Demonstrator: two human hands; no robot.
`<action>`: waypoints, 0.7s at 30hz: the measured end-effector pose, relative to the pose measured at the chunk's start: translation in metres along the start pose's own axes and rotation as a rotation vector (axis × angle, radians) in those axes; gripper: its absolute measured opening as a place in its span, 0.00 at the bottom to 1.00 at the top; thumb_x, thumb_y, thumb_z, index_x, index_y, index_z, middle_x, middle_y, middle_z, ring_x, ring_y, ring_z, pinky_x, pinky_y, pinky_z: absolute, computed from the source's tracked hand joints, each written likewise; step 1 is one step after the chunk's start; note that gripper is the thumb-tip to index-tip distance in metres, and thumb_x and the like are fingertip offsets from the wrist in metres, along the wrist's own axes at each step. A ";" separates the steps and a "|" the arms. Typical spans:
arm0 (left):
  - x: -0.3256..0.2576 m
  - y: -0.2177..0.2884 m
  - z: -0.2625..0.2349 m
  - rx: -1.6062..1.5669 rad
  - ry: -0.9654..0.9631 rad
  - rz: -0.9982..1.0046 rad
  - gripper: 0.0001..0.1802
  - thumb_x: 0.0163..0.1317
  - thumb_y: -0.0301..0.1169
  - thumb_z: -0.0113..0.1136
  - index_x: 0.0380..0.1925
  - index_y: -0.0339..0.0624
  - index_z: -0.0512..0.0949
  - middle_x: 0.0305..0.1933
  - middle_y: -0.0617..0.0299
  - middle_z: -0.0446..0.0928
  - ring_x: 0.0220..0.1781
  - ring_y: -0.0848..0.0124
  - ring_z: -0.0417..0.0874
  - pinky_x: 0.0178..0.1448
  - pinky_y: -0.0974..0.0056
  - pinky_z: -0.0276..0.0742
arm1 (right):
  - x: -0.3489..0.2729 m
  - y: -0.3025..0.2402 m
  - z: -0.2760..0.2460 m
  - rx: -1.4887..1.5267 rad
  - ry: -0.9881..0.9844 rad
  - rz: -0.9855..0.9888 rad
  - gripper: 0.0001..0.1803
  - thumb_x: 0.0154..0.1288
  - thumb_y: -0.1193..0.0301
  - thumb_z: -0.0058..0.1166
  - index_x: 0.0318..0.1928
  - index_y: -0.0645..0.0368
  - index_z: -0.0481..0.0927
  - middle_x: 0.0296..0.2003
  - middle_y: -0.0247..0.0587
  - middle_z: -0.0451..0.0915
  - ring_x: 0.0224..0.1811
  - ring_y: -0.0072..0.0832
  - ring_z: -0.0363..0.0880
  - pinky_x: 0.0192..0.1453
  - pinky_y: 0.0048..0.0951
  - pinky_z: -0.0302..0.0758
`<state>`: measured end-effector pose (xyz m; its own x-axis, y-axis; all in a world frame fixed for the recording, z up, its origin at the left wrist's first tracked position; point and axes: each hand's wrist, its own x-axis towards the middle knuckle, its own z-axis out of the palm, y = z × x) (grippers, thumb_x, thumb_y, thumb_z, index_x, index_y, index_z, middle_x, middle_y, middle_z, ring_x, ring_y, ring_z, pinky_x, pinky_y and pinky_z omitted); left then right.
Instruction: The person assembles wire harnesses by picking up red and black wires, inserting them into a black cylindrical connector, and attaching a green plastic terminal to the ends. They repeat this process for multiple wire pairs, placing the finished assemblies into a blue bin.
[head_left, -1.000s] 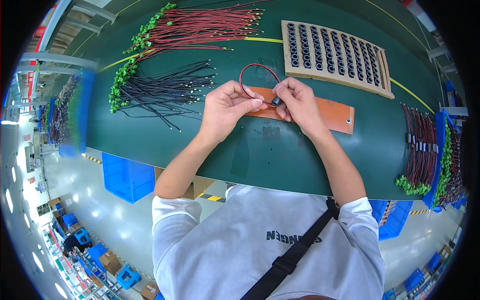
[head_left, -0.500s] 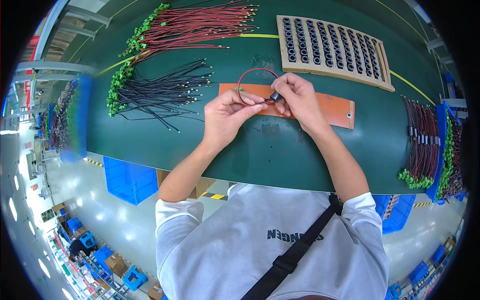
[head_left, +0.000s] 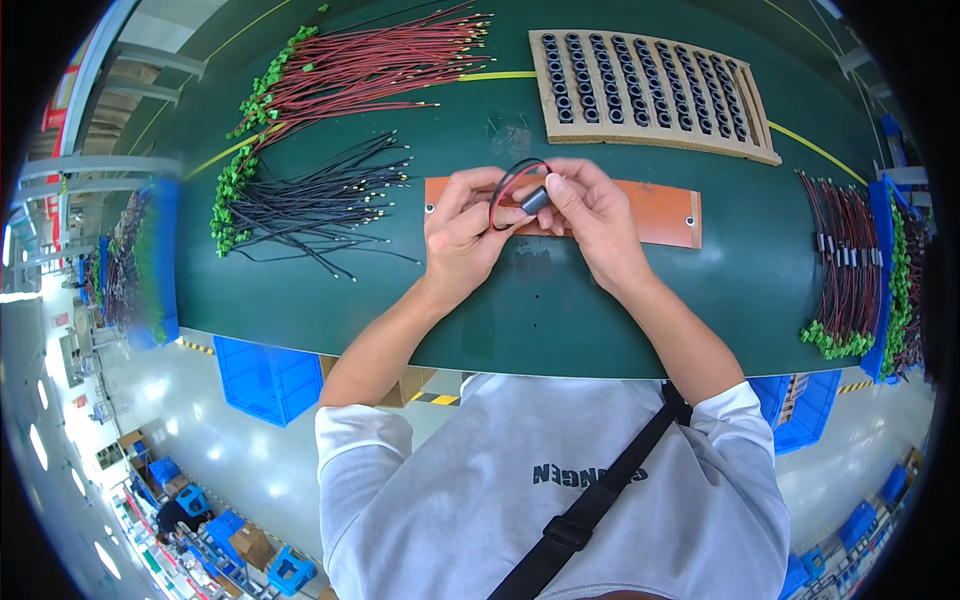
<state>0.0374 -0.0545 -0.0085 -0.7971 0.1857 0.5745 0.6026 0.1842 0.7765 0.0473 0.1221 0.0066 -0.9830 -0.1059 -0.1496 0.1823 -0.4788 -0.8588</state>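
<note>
Over an orange strip board (head_left: 655, 212), both my hands work close together. My right hand (head_left: 597, 212) pinches a dark cylindrical ferrite core (head_left: 536, 200) between thumb and fingers. A red and black wire pair (head_left: 494, 205) curves in a loop beside the core, and my left hand (head_left: 465, 228) is closed on it, its fingertips at the core's near end. Whether the wires run fully through the core is hidden by the fingers. To the left lie black wires (head_left: 310, 200) with green connectors, and beyond them red wires (head_left: 380, 62) with green connectors.
A cardboard tray (head_left: 640, 137) holds rows of ferrite cores at the far right. Finished-looking wire bundles (head_left: 840, 265) with cores lie at the right edge beside a blue bin (head_left: 880, 300). Another blue bin (head_left: 265, 365) stands below the table's left front edge.
The wire loop has become smaller, and its black wire now shows along with the red. My left hand has moved nearer the core, which is turned and more exposed. The view has shifted slightly.
</note>
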 end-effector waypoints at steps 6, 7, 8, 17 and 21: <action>0.008 0.019 0.000 0.162 -0.109 -0.030 0.20 0.55 0.22 0.77 0.49 0.38 0.85 0.53 0.51 0.86 0.50 0.62 0.90 0.52 0.60 0.88 | -0.009 -0.007 -0.006 -0.504 -0.037 -0.307 0.05 0.72 0.74 0.62 0.41 0.64 0.82 0.37 0.39 0.87 0.32 0.21 0.82 0.33 0.26 0.78; 0.008 0.017 -0.002 0.229 -0.153 -0.019 0.22 0.56 0.23 0.77 0.52 0.37 0.84 0.52 0.51 0.87 0.49 0.62 0.91 0.52 0.61 0.88 | -0.008 -0.008 -0.007 -0.679 -0.030 -0.495 0.05 0.70 0.74 0.64 0.39 0.64 0.82 0.36 0.40 0.87 0.33 0.24 0.83 0.34 0.27 0.79; 0.007 0.015 -0.002 0.295 -0.197 -0.008 0.24 0.56 0.24 0.77 0.54 0.36 0.83 0.51 0.51 0.87 0.47 0.62 0.91 0.52 0.61 0.88 | -0.006 -0.009 -0.011 -0.853 -0.021 -0.684 0.05 0.67 0.75 0.65 0.38 0.64 0.83 0.36 0.40 0.87 0.33 0.26 0.84 0.34 0.28 0.80; 0.038 0.022 0.003 0.233 -0.466 -0.065 0.19 0.60 0.29 0.74 0.51 0.34 0.85 0.49 0.52 0.88 0.49 0.61 0.90 0.53 0.61 0.85 | -0.016 -0.044 -0.077 -1.025 0.091 -0.813 0.04 0.66 0.77 0.65 0.38 0.63 0.84 0.36 0.42 0.88 0.37 0.34 0.88 0.41 0.30 0.82; 0.070 0.007 0.005 -0.303 -0.655 -0.579 0.17 0.77 0.35 0.58 0.52 0.31 0.84 0.45 0.52 0.87 0.49 0.68 0.87 0.55 0.63 0.83 | -0.018 -0.046 -0.087 -0.775 0.019 -0.772 0.01 0.69 0.78 0.62 0.39 0.63 0.84 0.37 0.42 0.89 0.38 0.31 0.89 0.44 0.29 0.82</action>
<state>-0.0140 -0.0359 0.0358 -0.7341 0.6694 -0.1136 0.0079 0.1757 0.9844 0.0545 0.2216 0.0064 -0.8286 0.0039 0.5598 -0.5383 0.2691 -0.7987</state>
